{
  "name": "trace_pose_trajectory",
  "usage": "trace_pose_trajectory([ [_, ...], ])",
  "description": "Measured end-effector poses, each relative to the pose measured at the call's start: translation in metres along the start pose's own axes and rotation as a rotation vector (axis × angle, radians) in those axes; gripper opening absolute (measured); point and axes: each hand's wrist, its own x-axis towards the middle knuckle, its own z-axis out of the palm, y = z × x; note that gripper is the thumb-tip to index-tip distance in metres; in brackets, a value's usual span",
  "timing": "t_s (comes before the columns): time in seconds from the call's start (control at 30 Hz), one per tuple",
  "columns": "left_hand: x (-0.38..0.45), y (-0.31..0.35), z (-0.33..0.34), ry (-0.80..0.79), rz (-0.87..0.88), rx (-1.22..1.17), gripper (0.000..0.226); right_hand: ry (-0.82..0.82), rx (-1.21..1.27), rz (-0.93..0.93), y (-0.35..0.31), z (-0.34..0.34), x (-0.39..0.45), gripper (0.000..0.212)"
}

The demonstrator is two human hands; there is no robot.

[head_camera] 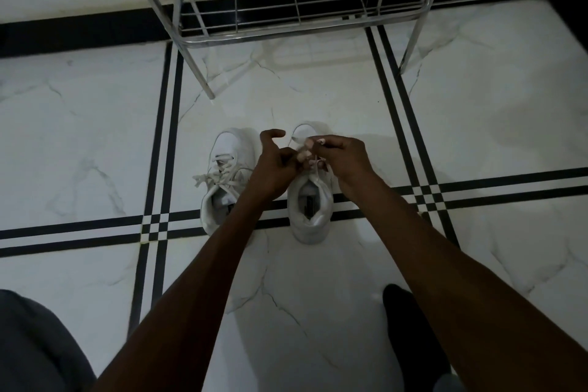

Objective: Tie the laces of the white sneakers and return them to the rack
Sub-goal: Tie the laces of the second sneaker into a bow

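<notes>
Two white sneakers stand side by side on the tiled floor, toes pointing away from me. The left sneaker shows a tied bow with loose ends spread to its left. Over the right sneaker both hands meet above the tongue. My left hand pinches one lace with the thumb lifted. My right hand grips the other lace. The hands hide most of that shoe's lacing. The metal wire shoe rack stands beyond the shoes, its lower shelf bare.
White marble-look floor tiles with black stripe borders surround the shoes. The rack's front legs stand just beyond the sneakers. A dark-clothed knee is at bottom left and a dark socked foot at bottom right.
</notes>
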Motion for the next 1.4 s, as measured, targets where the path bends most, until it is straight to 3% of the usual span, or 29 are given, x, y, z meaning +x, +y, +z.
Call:
trace_pose_trajectory([
  [0.1, 0.001, -0.008, -0.002, 0.037, -0.054, -0.099, 0.053, -0.087, 0.002, -0.011, -0.002, -0.005, -0.002, 0.020],
  [0.3, 0.001, -0.010, -0.003, 0.100, -0.111, -0.172, 0.052, -0.228, -0.658, -0.331, -0.015, -0.019, 0.006, 0.015],
  [0.43, 0.000, -0.006, -0.006, 0.105, -0.066, -0.127, 0.056, -0.143, -0.885, -0.526, -0.012, -0.014, 0.005, 0.010],
  [0.53, -0.003, -0.003, -0.008, 0.104, -0.055, -0.146, 0.062, 0.004, -0.871, -0.549, -0.006, -0.008, 0.000, 0.009],
  [0.63, -0.004, -0.003, -0.008, 0.043, -0.036, -0.157, 0.071, 0.081, -0.684, -0.489, -0.004, -0.002, -0.004, 0.011],
  [0.8, 0.002, -0.005, -0.011, -0.006, 0.002, -0.104, 0.072, 0.066, -0.461, -0.306, -0.006, -0.006, 0.000, 0.012],
  [0.93, 0.003, -0.002, -0.014, 0.089, 0.089, 0.074, 0.034, -0.011, -0.256, -0.115, -0.010, -0.013, -0.009, 0.018],
  [1.03, 0.001, -0.009, -0.021, 0.220, 0.101, 0.271, 0.012, 0.034, -0.164, 0.036, -0.016, -0.028, -0.011, 0.025],
  [1.23, -0.024, -0.022, -0.025, 0.279, 0.054, 0.476, 0.025, 0.195, 0.009, 0.431, 0.005, -0.060, -0.017, 0.015],
  [1.33, -0.025, -0.020, -0.021, 0.294, 0.079, 0.510, 0.031, 0.217, 0.113, 0.465, 0.003, -0.045, -0.014, 0.022],
  [1.4, -0.023, -0.020, -0.023, 0.290, 0.098, 0.586, 0.031, 0.222, 0.165, 0.481, -0.001, -0.039, -0.012, 0.011],
])
